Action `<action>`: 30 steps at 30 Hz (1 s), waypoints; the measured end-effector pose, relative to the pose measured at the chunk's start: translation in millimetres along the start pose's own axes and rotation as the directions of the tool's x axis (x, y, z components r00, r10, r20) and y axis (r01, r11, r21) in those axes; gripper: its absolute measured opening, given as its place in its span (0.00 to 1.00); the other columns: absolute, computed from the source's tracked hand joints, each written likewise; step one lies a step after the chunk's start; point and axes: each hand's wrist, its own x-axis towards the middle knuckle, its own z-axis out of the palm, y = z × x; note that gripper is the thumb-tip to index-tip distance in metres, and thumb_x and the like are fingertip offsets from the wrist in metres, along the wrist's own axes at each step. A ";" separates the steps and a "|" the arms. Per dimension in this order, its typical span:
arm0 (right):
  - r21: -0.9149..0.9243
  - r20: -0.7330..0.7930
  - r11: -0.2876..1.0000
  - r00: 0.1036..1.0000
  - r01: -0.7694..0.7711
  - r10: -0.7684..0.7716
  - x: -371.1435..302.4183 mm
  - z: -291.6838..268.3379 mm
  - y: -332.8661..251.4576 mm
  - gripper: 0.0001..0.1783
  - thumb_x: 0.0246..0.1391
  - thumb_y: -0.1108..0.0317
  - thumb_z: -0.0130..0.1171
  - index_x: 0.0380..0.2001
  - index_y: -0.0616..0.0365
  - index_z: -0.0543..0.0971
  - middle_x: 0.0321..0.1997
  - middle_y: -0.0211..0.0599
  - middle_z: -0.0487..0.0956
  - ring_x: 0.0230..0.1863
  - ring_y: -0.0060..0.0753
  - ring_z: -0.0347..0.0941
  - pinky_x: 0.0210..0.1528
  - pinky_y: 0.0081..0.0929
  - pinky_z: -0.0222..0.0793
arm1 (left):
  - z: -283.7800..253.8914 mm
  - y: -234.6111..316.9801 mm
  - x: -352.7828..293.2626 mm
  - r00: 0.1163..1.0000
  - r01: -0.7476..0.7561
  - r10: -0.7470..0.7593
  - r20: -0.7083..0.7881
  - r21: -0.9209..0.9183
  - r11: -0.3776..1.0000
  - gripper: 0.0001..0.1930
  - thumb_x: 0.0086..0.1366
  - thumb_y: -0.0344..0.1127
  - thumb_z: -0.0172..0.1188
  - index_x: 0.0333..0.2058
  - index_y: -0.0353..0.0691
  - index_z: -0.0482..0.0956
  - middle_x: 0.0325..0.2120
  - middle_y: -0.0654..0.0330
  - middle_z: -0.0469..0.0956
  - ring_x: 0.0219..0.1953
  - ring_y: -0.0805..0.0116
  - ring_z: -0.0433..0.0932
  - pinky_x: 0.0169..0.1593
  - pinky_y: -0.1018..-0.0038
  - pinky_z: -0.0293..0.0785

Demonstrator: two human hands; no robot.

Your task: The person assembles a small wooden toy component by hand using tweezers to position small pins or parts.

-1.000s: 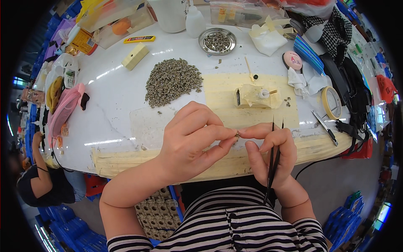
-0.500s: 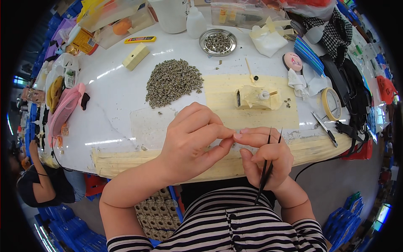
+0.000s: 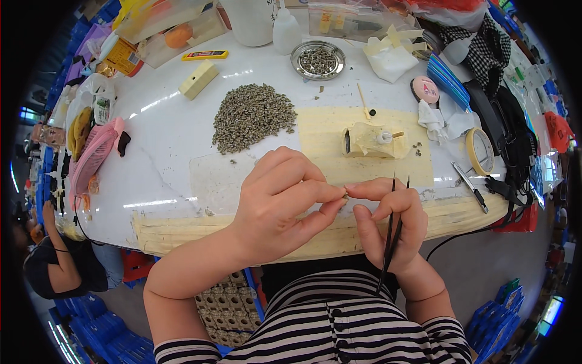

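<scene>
Thumb and forefinger of my left hand [image 3: 285, 203] pinch a small metal part [image 3: 345, 196], most of it hidden by the fingertips. The forefinger of my right hand [image 3: 391, 221] reaches to that part and seems to touch it. Black tweezers [image 3: 391, 249] are held in my right hand, their points upward and apart, with nothing between them. Beyond my left hand lies a pile of small metal parts [image 3: 251, 118]. A tape-wrapped block [image 3: 370, 141] with a white nozzle-like piece stands on the taped sheet past my right hand.
A round metal dish [image 3: 317, 60] of similar parts sits at the back, beside a white squeeze bottle [image 3: 285, 30]. At the right lie a tape roll [image 3: 479, 150] and a utility knife [image 3: 470, 188]. Another person [image 3: 60, 261] sits at far left.
My right fingers have shifted slightly right, and the small part now shows at my left fingertips. The tweezers moved a little with my right hand. The view has shifted slightly.
</scene>
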 end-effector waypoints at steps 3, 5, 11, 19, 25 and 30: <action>-0.033 0.036 0.998 0.998 0.052 -0.051 0.6 -2.9 -0.4 0.16 0.54 0.85 0.61 0.34 0.57 0.65 0.43 0.55 0.83 0.44 0.44 0.82 0.47 0.34 0.76 | 0.9 -0.9 -0.4 1.000 0.007 -0.007 0.011 0.013 1.000 0.13 0.43 0.21 0.73 0.31 0.40 0.85 0.25 0.64 0.76 0.28 0.67 0.74 0.32 0.72 0.68; -0.024 -0.025 0.996 0.996 0.085 -0.085 1.5 0.3 0.6 0.16 0.48 0.85 0.66 0.30 0.57 0.69 0.42 0.50 0.85 0.41 0.43 0.83 0.42 0.31 0.78 | 1.2 -1.6 -0.9 0.999 0.017 -0.017 0.031 0.013 1.000 0.13 0.43 0.21 0.73 0.30 0.40 0.85 0.25 0.64 0.76 0.28 0.67 0.75 0.32 0.72 0.68; -0.082 0.002 0.981 0.984 0.177 -0.178 2.9 0.4 0.7 0.17 0.47 0.86 0.66 0.30 0.56 0.69 0.43 0.49 0.85 0.41 0.45 0.83 0.42 0.34 0.78 | -0.4 -1.9 -0.7 0.996 0.063 -0.061 0.066 -0.017 0.998 0.12 0.44 0.21 0.72 0.31 0.40 0.85 0.25 0.63 0.77 0.28 0.67 0.74 0.32 0.72 0.67; -0.045 -0.013 0.999 1.000 0.002 -0.003 1.5 2.6 -0.6 0.15 0.48 0.86 0.66 0.30 0.58 0.71 0.41 0.50 0.85 0.40 0.43 0.83 0.41 0.31 0.77 | -1.4 -1.5 -0.2 1.000 0.024 -0.025 -0.002 -0.034 0.999 0.14 0.44 0.21 0.73 0.32 0.40 0.86 0.25 0.64 0.76 0.28 0.68 0.74 0.32 0.72 0.66; 0.014 -0.021 1.000 1.000 0.000 0.000 1.0 1.0 0.4 0.14 0.48 0.85 0.66 0.30 0.58 0.71 0.40 0.50 0.84 0.40 0.42 0.83 0.41 0.31 0.77 | -0.2 -1.4 -0.3 1.000 -0.001 0.001 0.001 0.013 1.000 0.13 0.43 0.21 0.73 0.31 0.41 0.85 0.25 0.64 0.76 0.27 0.68 0.74 0.32 0.72 0.66; -0.051 -0.016 0.992 0.993 0.117 -0.118 2.2 -1.0 0.9 0.16 0.48 0.85 0.66 0.32 0.57 0.69 0.44 0.51 0.85 0.41 0.45 0.83 0.42 0.34 0.78 | -0.6 -0.7 -0.3 1.000 0.018 -0.019 0.021 0.035 0.999 0.13 0.43 0.21 0.73 0.30 0.40 0.85 0.24 0.64 0.76 0.27 0.67 0.74 0.32 0.72 0.66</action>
